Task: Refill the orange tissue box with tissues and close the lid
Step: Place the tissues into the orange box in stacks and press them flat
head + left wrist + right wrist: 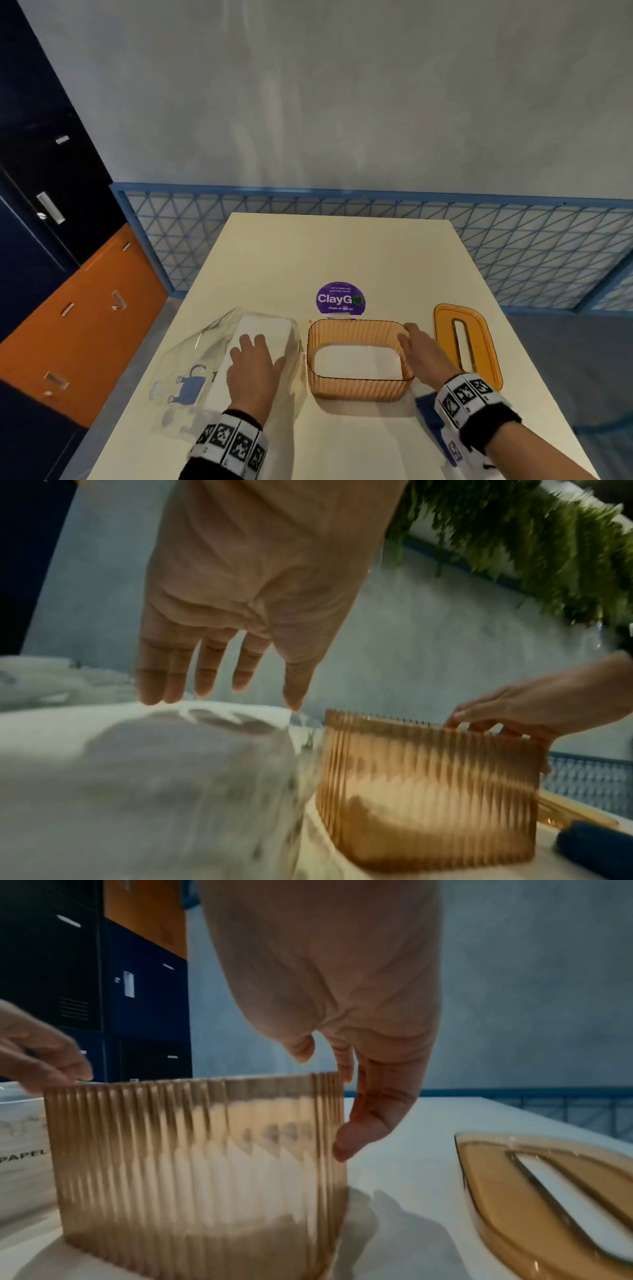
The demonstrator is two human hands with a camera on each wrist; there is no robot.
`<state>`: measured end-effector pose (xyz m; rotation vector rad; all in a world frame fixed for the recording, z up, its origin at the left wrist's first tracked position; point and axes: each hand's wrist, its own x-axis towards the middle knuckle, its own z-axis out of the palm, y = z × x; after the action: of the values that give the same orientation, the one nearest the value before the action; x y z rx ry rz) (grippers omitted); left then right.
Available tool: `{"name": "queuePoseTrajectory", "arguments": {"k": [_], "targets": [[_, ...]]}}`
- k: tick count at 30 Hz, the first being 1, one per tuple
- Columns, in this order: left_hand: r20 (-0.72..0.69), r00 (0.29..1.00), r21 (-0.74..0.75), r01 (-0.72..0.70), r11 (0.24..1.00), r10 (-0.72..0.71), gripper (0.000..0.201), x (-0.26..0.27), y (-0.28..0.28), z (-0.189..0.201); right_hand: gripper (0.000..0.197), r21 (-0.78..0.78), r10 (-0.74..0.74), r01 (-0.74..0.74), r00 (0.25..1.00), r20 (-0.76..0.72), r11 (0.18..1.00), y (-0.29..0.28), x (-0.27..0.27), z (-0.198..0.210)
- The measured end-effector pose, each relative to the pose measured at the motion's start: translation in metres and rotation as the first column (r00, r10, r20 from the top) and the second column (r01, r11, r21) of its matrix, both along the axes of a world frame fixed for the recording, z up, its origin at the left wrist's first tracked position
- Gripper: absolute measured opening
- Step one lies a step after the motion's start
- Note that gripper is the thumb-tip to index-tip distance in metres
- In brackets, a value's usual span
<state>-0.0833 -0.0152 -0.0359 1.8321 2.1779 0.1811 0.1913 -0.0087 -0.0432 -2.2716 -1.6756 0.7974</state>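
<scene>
Orange tissue box [359,387] stood lidless, pinched at its rim by the right hand [423,349], while the left hand [253,368], fingers spread, hovered over the wrapped tissues [263,334], probably next needing a grasp.

Head view high above table [376,260], wrist views low and close, all sharing orange box [359,387]

I see the orange tissue box [359,390] standing upright on the table, open at the top, its translucent ribbed walls showing a low white layer of tissues [358,363] inside; its orange lid [478,356], with a long slot down the middle, lies flat just right of it; to the left lies the clear plastic tissue pack [260,342], a white stack inside.
</scene>
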Motion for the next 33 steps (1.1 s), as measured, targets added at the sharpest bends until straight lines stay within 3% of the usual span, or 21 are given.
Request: {"name": "queuePoseTrajectory", "arguments": {"k": [3,7,19,25,29,33], "targets": [[-0.108,0.994,-0.031,0.002,1.000,-0.005,0.053,0.002,-0.003,-0.013,0.041,-0.019,-0.047,0.046,0.998,-0.036,0.999,-0.003,-0.002,-0.004],[-0.169,0.986,0.010,-0.009,1.000,0.010,0.044,0.004,-0.004,-0.018,0.036,-0.026,-0.024,0.023,0.999,-0.040,0.999,-0.012,-0.003,-0.002],[0.025,0.996,0.052,-0.089,0.995,0.088,0.037,0.003,0.000,-0.012,0.030,-0.021,-0.057,0.057,0.998,-0.008,0.998,-0.013,-0.008,0.000],[0.000,0.999,0.003,-0.045,0.999,0.045,0.030,0.009,-0.001,-0.002,0.030,-0.023,-0.057,0.057,0.998,-0.012,0.998,-0.012,-0.008,-0.002],[0.086,0.984,0.022,-0.160,0.987,0.158,0.028,0.013,0.003,-0.005,0.029,-0.025,-0.056,0.055,0.998,-0.019,0.998,-0.012,-0.007,-0.004],[0.074,0.983,0.034,-0.169,0.985,0.166,0.028,0.016,0.007,-0.010,0.029,-0.023,-0.048,0.048,0.999,-0.017,0.999,-0.010,-0.005,-0.007]]}}
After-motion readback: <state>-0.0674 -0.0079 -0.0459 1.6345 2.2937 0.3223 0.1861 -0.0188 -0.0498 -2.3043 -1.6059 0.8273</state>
